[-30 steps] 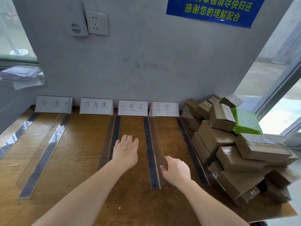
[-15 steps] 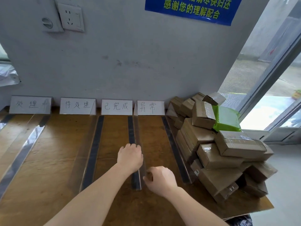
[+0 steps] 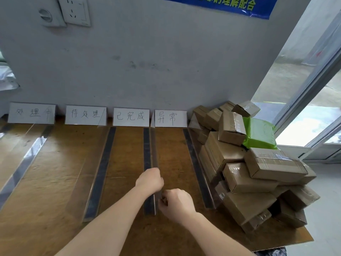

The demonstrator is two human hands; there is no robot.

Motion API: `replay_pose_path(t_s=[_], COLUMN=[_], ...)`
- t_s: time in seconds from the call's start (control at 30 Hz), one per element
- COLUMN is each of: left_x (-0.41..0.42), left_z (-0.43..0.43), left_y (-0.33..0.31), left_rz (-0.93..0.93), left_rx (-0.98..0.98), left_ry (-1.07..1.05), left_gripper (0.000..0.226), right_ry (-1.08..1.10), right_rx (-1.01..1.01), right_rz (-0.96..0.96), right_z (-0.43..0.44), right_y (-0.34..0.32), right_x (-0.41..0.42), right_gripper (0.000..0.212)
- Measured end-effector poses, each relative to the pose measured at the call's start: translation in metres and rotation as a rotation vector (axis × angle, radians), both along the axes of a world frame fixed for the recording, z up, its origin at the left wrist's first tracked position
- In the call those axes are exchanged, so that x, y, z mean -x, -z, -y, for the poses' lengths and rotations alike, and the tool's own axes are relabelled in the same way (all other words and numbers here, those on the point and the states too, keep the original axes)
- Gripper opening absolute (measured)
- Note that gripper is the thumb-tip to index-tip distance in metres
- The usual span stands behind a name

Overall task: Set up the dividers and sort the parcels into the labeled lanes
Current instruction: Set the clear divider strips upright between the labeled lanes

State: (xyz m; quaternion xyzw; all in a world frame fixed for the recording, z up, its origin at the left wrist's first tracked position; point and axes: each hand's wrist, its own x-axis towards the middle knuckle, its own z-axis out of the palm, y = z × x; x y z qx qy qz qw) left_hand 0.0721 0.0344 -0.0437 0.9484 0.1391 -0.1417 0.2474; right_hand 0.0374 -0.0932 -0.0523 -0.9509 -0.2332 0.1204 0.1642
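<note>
Both left hand and right hand are curled round the clear divider, judged light, stiff, slippery; its top edge is best gripped.

Both forearms reach forward; left hand and right hand curled, nearly touching.

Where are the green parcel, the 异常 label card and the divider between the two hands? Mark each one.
green parcel (image 3: 260, 133): head view, middle of its top face.
异常 label card (image 3: 170, 118): head view, centre of the card.
divider (image 3: 147, 146): head view, its dark base strip.
</note>
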Motion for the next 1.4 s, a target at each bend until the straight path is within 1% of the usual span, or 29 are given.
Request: replay_pose_path(t_s=[0.27, 0.37, 0.47, 0.53, 0.6, 0.7, 0.77, 0.83, 1.03, 1.13, 1.3, 1.4], left_x=[-0.005, -0.004, -0.003, -0.003, -0.002, 0.002, 0.003, 0.003, 0.006, 0.007, 0.003, 0.001], left_z=[-0.002, -0.004, -0.004, -0.003, 0.001, 0.007, 0.011, 0.014, 0.018, 0.020, 0.022, 0.020], left_y=[0.003, 0.006, 0.005, 0.005, 0.004, 0.004, 0.001, -0.001, -0.001, -0.001, 0.003, 0.005], left_rz=[0.017, 0.014, -0.004, -0.013, -0.017, -0.029, -0.040, -0.047, -0.040, -0.029, -0.020, -0.031], left_rx=[0.033, 0.026, 0.027, 0.032, 0.024, 0.011, -0.043, -0.092, -0.130, -0.132, -0.124, -0.111], left_ry=[0.015, 0.017, 0.016, 0.006, -0.007, -0.033, -0.051, -0.079, -0.148, -0.160, -0.148, -0.138], left_gripper=[0.039, 0.037, 0.044, 0.044, 0.041, 0.032, 0.024, 0.022, 0.042, 0.044, 0.042, 0.043], right_ry=[-0.025, -0.038, -0.048, -0.043, -0.020, 0.026, 0.070, 0.093, 0.054, 0.050, 0.048, 0.098], right_rx=[0.009, 0.007, 0.012, 0.015, 0.015, 0.037, 0.046, 0.071, 0.188, 0.269, 0.353, 0.347], right_rz=[-0.052, -0.097, -0.126, -0.119, -0.072, 0.063, 0.133, 0.201, 0.314, 0.308, 0.200, 0.140], right_z=[0.002, 0.004, 0.014, 0.023, 0.035, 0.056, 0.071, 0.086, 0.114, 0.120, 0.120, 0.116], right_y=[-0.006, -0.009, -0.014, -0.019, -0.020, -0.023, -0.026, -0.029, -0.034, -0.035, -0.034, -0.032], right_x=[-0.006, -0.009, -0.014, -0.019, -0.025, -0.037, -0.046, -0.054, -0.072, -0.075, -0.075, -0.074], right_gripper=[0.027, 0.032, 0.038, 0.036, 0.030, 0.027, 0.028, 0.029, 0.031, 0.031, 0.041, 0.049])
